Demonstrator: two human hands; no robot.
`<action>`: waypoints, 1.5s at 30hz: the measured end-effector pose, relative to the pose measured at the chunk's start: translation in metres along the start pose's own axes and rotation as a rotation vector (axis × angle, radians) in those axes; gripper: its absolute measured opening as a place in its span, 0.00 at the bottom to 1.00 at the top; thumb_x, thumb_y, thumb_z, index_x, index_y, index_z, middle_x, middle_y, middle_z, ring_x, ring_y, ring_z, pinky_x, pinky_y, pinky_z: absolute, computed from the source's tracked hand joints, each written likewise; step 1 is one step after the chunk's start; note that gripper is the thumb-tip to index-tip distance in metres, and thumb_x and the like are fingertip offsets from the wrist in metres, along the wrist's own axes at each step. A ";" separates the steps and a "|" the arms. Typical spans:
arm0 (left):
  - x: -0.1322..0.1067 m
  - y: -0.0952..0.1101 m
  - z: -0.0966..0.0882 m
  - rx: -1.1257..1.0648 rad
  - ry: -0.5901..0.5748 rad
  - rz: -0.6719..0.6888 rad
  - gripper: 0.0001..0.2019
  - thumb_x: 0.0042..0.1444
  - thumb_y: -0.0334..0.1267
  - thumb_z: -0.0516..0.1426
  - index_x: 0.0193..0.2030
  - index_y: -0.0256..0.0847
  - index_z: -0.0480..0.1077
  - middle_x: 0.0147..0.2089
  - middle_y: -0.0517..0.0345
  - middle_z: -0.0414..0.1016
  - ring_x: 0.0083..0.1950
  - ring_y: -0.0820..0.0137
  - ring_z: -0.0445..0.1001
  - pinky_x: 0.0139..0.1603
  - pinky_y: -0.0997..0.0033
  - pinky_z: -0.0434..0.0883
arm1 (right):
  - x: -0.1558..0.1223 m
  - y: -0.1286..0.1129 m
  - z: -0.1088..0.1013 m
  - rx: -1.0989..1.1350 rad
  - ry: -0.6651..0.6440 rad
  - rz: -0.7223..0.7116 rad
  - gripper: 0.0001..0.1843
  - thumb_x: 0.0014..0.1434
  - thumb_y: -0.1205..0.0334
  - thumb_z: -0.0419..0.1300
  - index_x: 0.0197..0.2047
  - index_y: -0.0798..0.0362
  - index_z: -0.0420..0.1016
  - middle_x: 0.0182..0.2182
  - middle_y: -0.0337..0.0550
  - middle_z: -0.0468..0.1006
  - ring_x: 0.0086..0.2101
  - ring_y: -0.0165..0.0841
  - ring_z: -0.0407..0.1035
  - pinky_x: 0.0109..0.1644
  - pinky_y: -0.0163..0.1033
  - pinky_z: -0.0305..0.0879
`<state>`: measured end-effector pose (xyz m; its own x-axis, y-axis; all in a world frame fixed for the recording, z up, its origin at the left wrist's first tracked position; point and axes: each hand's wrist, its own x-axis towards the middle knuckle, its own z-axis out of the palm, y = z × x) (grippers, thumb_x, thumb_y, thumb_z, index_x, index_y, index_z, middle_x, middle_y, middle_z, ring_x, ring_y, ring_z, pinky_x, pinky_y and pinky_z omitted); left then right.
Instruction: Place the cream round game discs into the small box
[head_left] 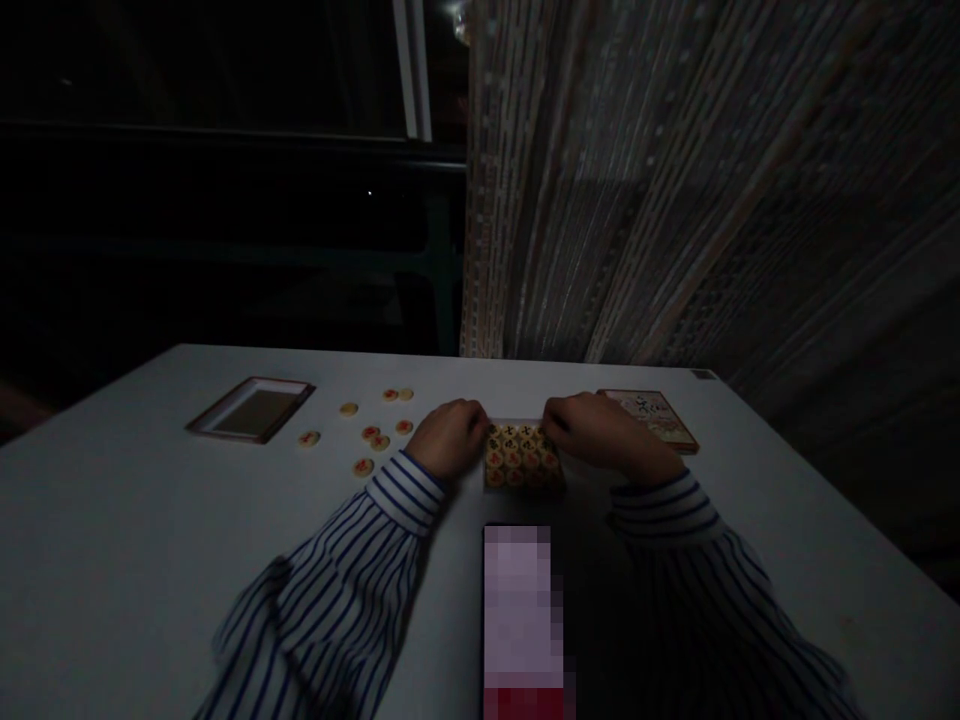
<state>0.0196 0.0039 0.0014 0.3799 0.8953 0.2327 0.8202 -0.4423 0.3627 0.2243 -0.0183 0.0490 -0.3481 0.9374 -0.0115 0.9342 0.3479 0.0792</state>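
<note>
In the middle of the white table, a small box (525, 490) is filled with rows of round wooden Chinese chess pieces (523, 458), marked in black and red. My left hand (450, 438) is closed at the box's far left corner. At the opposite far corner, my right hand (598, 430) is curled in the same way. The fingertips of both hands are mostly hidden, and the scene is dim. Several loose chess pieces (370, 433) lie on the table to the left of my left hand, a few of them touching or overlapping.
An open, shallow box part (259, 437) lies at the far left of the table (150, 520). Beyond my right hand is a flat printed lid (664, 420). A phone (521, 610) with a blurred screen lies between my forearms. Behind the table hangs a string curtain (570, 200).
</note>
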 end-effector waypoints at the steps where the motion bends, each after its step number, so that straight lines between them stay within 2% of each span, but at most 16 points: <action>1: 0.000 0.001 -0.001 -0.003 0.009 0.003 0.11 0.54 0.36 0.48 0.35 0.38 0.70 0.36 0.51 0.74 0.39 0.66 0.71 0.40 0.70 0.65 | 0.000 -0.001 -0.001 0.001 0.002 0.001 0.18 0.59 0.58 0.44 0.37 0.55 0.72 0.33 0.49 0.76 0.34 0.37 0.69 0.36 0.38 0.55; 11: -0.012 -0.003 -0.019 -0.031 0.078 0.010 0.10 0.54 0.36 0.48 0.35 0.38 0.70 0.35 0.53 0.74 0.36 0.67 0.71 0.37 0.69 0.65 | -0.005 -0.004 -0.008 0.030 0.068 -0.029 0.18 0.61 0.58 0.43 0.39 0.55 0.72 0.36 0.50 0.75 0.36 0.36 0.68 0.36 0.38 0.54; 18: -0.037 -0.035 -0.033 -0.058 0.209 -0.066 0.11 0.54 0.40 0.48 0.36 0.38 0.69 0.35 0.54 0.73 0.35 0.68 0.71 0.37 0.69 0.66 | -0.002 -0.009 -0.009 0.049 0.143 -0.075 0.16 0.60 0.59 0.44 0.36 0.54 0.71 0.34 0.47 0.76 0.34 0.35 0.68 0.33 0.36 0.53; 22: -0.053 -0.058 -0.036 -0.061 0.297 -0.181 0.13 0.54 0.43 0.49 0.37 0.38 0.70 0.36 0.52 0.74 0.34 0.68 0.72 0.36 0.69 0.67 | -0.001 -0.014 -0.009 0.041 0.153 -0.081 0.16 0.60 0.59 0.44 0.35 0.54 0.71 0.34 0.47 0.76 0.34 0.35 0.68 0.33 0.36 0.53; 25: -0.062 -0.075 -0.036 -0.089 0.332 -0.248 0.15 0.54 0.45 0.49 0.39 0.38 0.70 0.36 0.52 0.75 0.36 0.66 0.73 0.37 0.68 0.68 | 0.000 -0.017 -0.007 0.029 0.160 -0.087 0.16 0.60 0.59 0.44 0.35 0.54 0.71 0.34 0.47 0.76 0.35 0.35 0.68 0.35 0.36 0.54; 30: -0.072 -0.104 -0.028 -0.136 0.439 -0.280 0.15 0.54 0.43 0.48 0.42 0.37 0.69 0.43 0.50 0.74 0.42 0.66 0.73 0.44 0.68 0.68 | 0.001 -0.024 -0.006 0.021 0.186 -0.137 0.15 0.60 0.60 0.44 0.34 0.53 0.71 0.32 0.45 0.76 0.34 0.34 0.68 0.34 0.36 0.54; 33: -0.077 -0.116 -0.021 -0.149 0.446 -0.350 0.16 0.54 0.43 0.48 0.42 0.36 0.70 0.42 0.49 0.75 0.42 0.65 0.73 0.46 0.66 0.68 | 0.002 -0.031 -0.008 0.050 0.181 -0.151 0.15 0.60 0.60 0.45 0.33 0.53 0.71 0.32 0.44 0.76 0.33 0.33 0.68 0.34 0.35 0.55; 40: -0.083 -0.122 -0.016 -0.118 0.438 -0.438 0.17 0.55 0.38 0.46 0.45 0.34 0.69 0.44 0.47 0.75 0.45 0.63 0.72 0.48 0.64 0.67 | 0.006 -0.045 0.000 0.158 0.216 -0.182 0.15 0.59 0.58 0.46 0.38 0.53 0.73 0.34 0.45 0.75 0.36 0.34 0.68 0.40 0.36 0.59; 45: -0.081 -0.125 -0.010 -0.163 0.453 -0.428 0.17 0.57 0.36 0.45 0.47 0.34 0.68 0.45 0.47 0.74 0.47 0.63 0.71 0.49 0.63 0.67 | 0.015 -0.066 0.007 0.263 0.217 -0.174 0.17 0.60 0.58 0.45 0.43 0.53 0.72 0.39 0.46 0.75 0.40 0.34 0.67 0.44 0.37 0.60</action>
<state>-0.1177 -0.0144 -0.0538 -0.2145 0.8989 0.3822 0.7699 -0.0852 0.6325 0.1583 -0.0273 0.0365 -0.4852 0.8486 0.2109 0.8381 0.5201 -0.1647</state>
